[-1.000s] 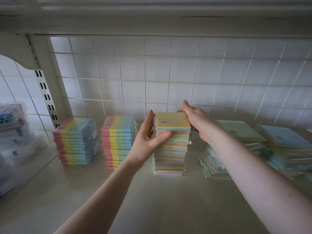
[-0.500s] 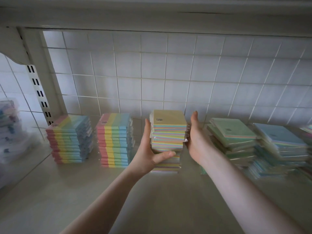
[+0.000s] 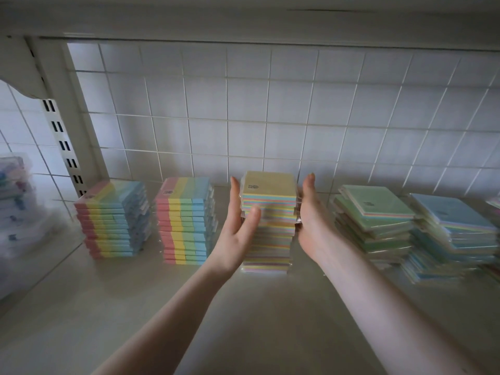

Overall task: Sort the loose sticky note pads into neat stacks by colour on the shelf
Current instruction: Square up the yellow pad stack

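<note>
Since half a second ago both hands have straightened against the middle stack, the right thumb no longer spread away from it. Far left of the left hand sits a clear plastic box of blurred coloured items, beyond the slotted shelf upright. Nearer, two striped stacks stand on the shelf: a pink-to-blue stack, then a second striped stack just left of the left hand. That hand lies flat against the left side of the yellow-topped stack, fingers straight, thumb pressing its front face. The right hand presses the stack's right side with straight fingers, so the stack stands upright between the two palms, its base on the shelf. Right of the right hand, a green-topped pile sits unevenly, pads skewed, and just beyond it a blue-topped pile is equally loose. White square tiles behind a wire grid back the shelf, and another shelf's underside runs overhead.
</note>
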Available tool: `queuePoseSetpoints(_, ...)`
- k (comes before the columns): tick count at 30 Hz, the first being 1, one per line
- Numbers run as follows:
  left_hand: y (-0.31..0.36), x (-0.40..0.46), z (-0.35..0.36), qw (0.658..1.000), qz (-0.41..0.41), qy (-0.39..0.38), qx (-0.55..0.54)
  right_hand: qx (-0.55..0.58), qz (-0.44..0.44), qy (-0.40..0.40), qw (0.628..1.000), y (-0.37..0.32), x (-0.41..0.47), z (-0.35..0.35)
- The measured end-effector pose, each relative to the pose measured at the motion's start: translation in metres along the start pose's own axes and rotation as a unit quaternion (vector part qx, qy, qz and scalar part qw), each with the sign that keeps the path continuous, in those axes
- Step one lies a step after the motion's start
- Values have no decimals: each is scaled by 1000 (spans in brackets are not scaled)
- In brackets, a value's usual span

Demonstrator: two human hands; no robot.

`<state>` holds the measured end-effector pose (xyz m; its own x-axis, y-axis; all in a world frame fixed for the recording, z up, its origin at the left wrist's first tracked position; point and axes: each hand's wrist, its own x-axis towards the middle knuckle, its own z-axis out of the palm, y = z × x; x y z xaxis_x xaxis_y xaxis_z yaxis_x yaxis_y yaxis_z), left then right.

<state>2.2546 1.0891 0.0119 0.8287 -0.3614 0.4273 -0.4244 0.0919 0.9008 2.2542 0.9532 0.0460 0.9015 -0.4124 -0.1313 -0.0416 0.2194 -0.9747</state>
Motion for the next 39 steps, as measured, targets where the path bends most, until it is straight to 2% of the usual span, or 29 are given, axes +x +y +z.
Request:
queuePoseSetpoints(10, 3, 4, 2, 997, -46, 58, -4, 0, 10, 35, 999, 3, 4, 2)
queuePoseSetpoints(13, -13, 4, -2, 992, -67, 93, -55, 19, 13, 65, 998, 17, 5, -4)
queuePoseSetpoints(16, -42, 9, -6, 980, -137, 99, -109, 24, 35, 79, 996, 44, 13, -17)
queuePoseSetpoints(19, -59, 8, -3, 947, -227, 134, -182, 53, 69, 60, 994, 56, 3, -19)
queuePoseSetpoints(23, -40, 4, 8, 931, -284, 163, -163, 87, 79, 46, 992, 66, -2, -10)
queuePoseSetpoints(30, -30, 1, 19, 948, -238, 177, -111, 79, 60, 133, 986, 84, 11, -1)
queuePoseSetpoints(33, -24, -2, 22, 956, -231, 147, -105, 38, 67, 106, 991, 67, -8, 0)
queuePoseSetpoints(39, -24, 0, 19, 970, -196, 122, -72, 79, 54, 56, 994, 68, -6, -3)
